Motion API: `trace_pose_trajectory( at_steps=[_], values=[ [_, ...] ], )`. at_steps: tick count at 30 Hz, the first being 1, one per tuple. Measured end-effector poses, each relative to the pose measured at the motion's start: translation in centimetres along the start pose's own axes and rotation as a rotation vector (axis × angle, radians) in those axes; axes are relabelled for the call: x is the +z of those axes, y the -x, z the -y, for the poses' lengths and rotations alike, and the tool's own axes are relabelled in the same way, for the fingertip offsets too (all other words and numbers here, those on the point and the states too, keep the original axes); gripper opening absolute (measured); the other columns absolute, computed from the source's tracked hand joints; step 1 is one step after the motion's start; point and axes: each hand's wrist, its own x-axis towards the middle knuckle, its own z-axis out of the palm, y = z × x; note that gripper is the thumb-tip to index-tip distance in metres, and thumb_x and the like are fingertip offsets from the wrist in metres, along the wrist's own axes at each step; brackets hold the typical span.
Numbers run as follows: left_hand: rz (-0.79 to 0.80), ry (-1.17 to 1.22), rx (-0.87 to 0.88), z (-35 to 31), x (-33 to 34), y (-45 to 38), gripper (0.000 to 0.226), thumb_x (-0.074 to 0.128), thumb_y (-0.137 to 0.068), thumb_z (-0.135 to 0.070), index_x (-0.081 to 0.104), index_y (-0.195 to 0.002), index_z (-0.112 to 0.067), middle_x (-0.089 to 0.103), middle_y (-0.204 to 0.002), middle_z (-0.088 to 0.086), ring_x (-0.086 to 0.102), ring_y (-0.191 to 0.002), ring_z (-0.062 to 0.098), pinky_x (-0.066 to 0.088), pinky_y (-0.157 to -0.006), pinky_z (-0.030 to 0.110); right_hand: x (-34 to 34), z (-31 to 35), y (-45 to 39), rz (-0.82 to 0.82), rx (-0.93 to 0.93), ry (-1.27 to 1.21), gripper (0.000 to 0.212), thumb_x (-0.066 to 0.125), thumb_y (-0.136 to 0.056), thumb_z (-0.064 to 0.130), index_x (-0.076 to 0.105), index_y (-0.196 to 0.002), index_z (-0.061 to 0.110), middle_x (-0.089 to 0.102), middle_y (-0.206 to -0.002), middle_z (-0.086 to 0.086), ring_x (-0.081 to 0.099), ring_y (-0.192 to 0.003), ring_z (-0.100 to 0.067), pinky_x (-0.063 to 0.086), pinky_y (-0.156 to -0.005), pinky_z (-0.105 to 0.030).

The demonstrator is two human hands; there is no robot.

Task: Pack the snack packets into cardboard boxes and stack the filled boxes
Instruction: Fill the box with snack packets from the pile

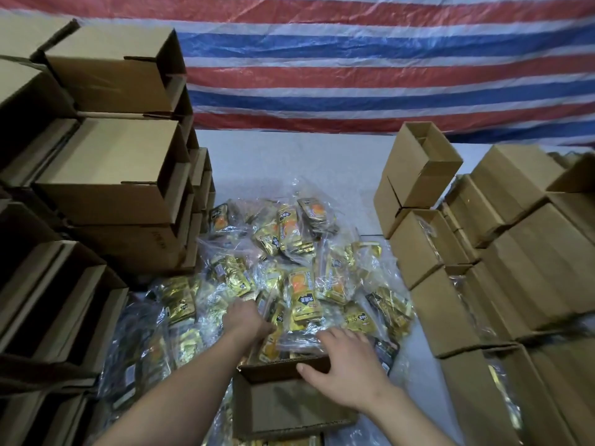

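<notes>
A heap of clear bags holding gold and orange snack packets (289,268) covers the middle of the white table (289,162). Just in front of me stands an open cardboard box (289,410), empty as far as I see. My left hand (244,320) reaches into the heap and grips a bag of packets (299,333) lying at the box's far rim. My right hand (341,365) rests on the box's far wall, thumb on the cardboard, fingers on the same bag.
Tall stacks of open-sided cardboard boxes (109,169) stand on the left. More boxes (521,239) are stacked on the right, some with bags inside, one upright open box (421,162) on top. A striped red, white and blue tarp (354,59) hangs behind.
</notes>
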Motion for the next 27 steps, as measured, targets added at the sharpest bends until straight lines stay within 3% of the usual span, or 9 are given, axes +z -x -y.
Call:
trace_pose_trajectory(
  at_steps=[4,7,11,14,18,20,22,27],
  values=[
    [0.064,0.254,0.011,0.4,0.7,0.3,0.062,0.081,-0.08,-0.036,0.053,-0.129,-0.013,0.061,-0.122,0.009,0.062,-0.106,0.026,0.054,-0.089,0.038,0.1,0.1,-0.4,-0.033,-0.002,-0.004,0.089,0.018,-0.078,0.085,0.052,-0.137,0.026,0.054,-0.131,0.01,0.046,-0.126,-0.015,0.029,-0.113,-0.039],
    [0.034,0.406,0.006,0.6,0.0,0.7,0.055,0.077,-0.085,-0.025,0.051,-0.13,-0.012,0.062,-0.121,0.01,0.062,-0.107,0.029,0.053,-0.09,0.037,-0.2,0.2,-0.9,-0.069,-0.002,-0.043,0.09,0.014,-0.08,0.083,0.053,-0.137,0.026,0.055,-0.133,0.01,0.048,-0.126,-0.014,0.029,-0.113,-0.037],
    [-0.073,0.514,0.004,0.8,-2.8,1.8,0.037,0.072,-0.089,-0.026,0.052,-0.119,-0.015,0.063,-0.115,0.008,0.06,-0.095,0.026,0.051,-0.083,0.035,-1.0,0.6,-1.5,-0.134,0.014,-0.165,0.09,0.013,-0.08,0.082,0.057,-0.134,0.025,0.058,-0.131,0.009,0.052,-0.123,-0.012,0.036,-0.108,-0.035],
    [-0.117,0.662,0.048,0.5,-6.0,3.1,0.051,0.069,-0.093,-0.029,0.047,-0.135,-0.01,0.061,-0.116,0.006,0.062,-0.101,0.025,0.052,-0.084,0.036,-2.5,1.3,-2.5,-0.195,0.073,-0.433,0.094,0.021,-0.079,0.088,0.057,-0.135,0.021,0.059,-0.132,0.007,0.053,-0.12,-0.009,0.043,-0.103,-0.031],
    [-0.203,0.819,0.208,-1.2,-10.9,6.0,0.022,0.071,-0.091,-0.023,0.056,-0.108,-0.023,0.068,-0.095,-0.004,0.066,-0.085,0.014,0.052,-0.071,0.031,-6.1,2.9,-4.8,-0.176,0.178,-0.869,0.081,0.043,-0.085,0.075,0.038,-0.148,0.026,0.05,-0.142,0.009,0.048,-0.115,-0.006,0.045,-0.098,-0.032],
    [-0.259,0.846,0.298,-2.5,-13.0,7.9,0.022,0.072,-0.089,-0.022,0.055,-0.099,-0.031,0.066,-0.09,-0.013,0.064,-0.083,0.007,0.049,-0.068,0.026,-8.0,4.1,-6.1,-0.151,0.204,-1.037,0.08,0.05,-0.088,0.07,0.027,-0.153,0.029,0.047,-0.136,0.012,0.046,-0.114,-0.008,0.044,-0.101,-0.04],
    [-0.271,0.893,0.368,-3.7,-14.4,9.6,0.021,0.072,-0.089,-0.022,0.055,-0.097,-0.031,0.068,-0.093,-0.011,0.066,-0.086,0.006,0.053,-0.076,0.03,-9.6,5.4,-7.1,-0.121,0.193,-1.227,0.09,0.059,-0.08,0.074,0.027,-0.152,0.031,0.05,-0.132,0.014,0.053,-0.114,-0.011,0.046,-0.103,-0.047],
    [-0.261,0.959,0.478,-5.6,-15.9,12.2,0.013,0.061,-0.095,-0.023,0.056,-0.105,-0.031,0.07,-0.098,-0.005,0.069,-0.092,0.013,0.058,-0.086,0.044,-11.7,7.7,-7.7,-0.195,0.141,-1.447,0.112,0.078,-0.043,0.077,0.044,-0.14,0.033,0.067,-0.125,0.004,0.069,-0.106,-0.019,0.057,-0.091,-0.042]
  ],
)
